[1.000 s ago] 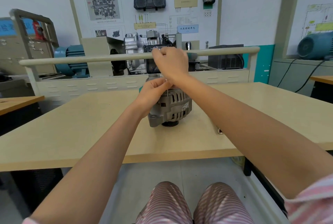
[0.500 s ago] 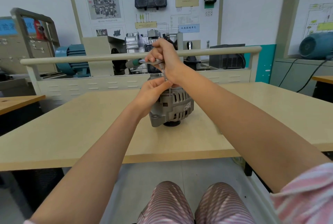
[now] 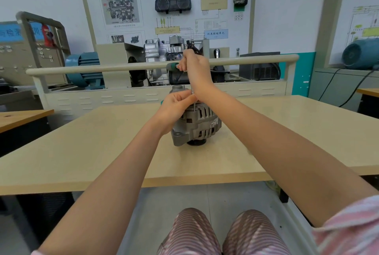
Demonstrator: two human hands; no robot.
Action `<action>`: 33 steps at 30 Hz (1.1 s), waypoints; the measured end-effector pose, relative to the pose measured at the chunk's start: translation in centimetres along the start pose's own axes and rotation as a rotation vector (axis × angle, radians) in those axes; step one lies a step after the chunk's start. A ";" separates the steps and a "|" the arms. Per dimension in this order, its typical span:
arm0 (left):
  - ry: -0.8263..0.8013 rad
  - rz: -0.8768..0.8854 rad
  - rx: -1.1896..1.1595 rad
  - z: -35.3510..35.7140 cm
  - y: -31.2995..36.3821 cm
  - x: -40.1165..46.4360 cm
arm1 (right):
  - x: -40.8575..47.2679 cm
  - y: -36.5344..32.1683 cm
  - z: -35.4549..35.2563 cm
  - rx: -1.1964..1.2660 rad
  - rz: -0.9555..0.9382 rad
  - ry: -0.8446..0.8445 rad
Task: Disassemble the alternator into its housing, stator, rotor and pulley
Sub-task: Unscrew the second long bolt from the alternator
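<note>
A grey alternator stands on the beige table, its dark pulley underneath against the tabletop. My left hand grips the top left of the housing and its fingers touch the thin metal shaft of a tool that points down into the top. My right hand is raised above the alternator, fingers curled round the tool's green handle, which sticks out to the left. The shaft's tip is hidden by the housing.
Behind the table runs a cream rail on a training stand with a gearbox and a wall board. Blue motors sit at left and right. My knees are below the table's front edge.
My right hand has swung the tool's handle round and lifted a little; the green handle now shows at its left. My left hand stays on the alternator, which has not moved.
</note>
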State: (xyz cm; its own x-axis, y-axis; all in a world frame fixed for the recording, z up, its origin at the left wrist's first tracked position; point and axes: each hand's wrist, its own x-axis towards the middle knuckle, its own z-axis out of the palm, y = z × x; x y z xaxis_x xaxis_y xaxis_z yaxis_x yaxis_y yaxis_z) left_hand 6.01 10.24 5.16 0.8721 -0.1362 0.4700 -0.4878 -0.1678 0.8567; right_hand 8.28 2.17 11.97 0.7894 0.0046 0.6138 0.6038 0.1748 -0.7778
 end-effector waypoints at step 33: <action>0.028 -0.011 -0.028 0.2 0.2 -0.2 | 0.2 -0.8 -0.7 -0.111 0.003 -0.215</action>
State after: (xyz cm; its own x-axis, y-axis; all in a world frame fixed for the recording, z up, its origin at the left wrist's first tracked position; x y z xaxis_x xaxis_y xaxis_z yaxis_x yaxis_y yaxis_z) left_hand 5.75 10.01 5.18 0.8783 -0.1068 0.4660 -0.4773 -0.1414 0.8673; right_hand 8.04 1.38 12.61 0.7566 0.2169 0.6169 0.6192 0.0657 -0.7825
